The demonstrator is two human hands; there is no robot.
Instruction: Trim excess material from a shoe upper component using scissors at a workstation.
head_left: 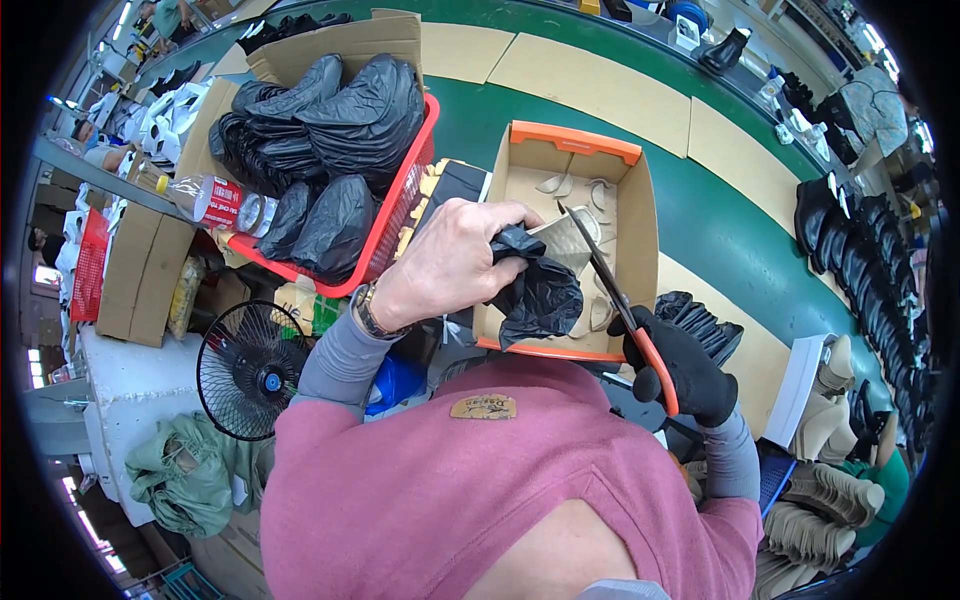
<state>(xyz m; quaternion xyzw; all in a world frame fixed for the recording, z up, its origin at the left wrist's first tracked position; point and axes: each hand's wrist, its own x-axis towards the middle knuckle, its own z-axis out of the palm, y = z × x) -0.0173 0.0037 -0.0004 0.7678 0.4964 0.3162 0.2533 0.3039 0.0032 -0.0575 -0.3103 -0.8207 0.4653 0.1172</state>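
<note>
At the left, a red basket (pixel 432 130) bore a heap of pieces sheathed in thin black plastic (pixel 365 115); whether these had been trimmed could not be told. Next came the bare left hand (pixel 450 255), its thumb and fingers closed in a pinch on 1 beige piece (pixel 565 243) with crumpled black plastic (pixel 545 300) gathered about it. That piece was above the open cardboard box (pixel 575 140), its bared end against the blades of the scissors (pixel 617 297). Small curved offcuts (pixel 597 195) lay in the box, which suggested that several cuts were already done. This piece's trimming seemed under way, though how much of its edge was cut could not be seen. Farther right, the gloved right hand (pixel 690 370) was wrapped around the scissors' orange handles. Beside it lay a fanned stack of black pieces (pixel 700 325), perhaps work left, perhaps finished; nothing showed which.
</note>
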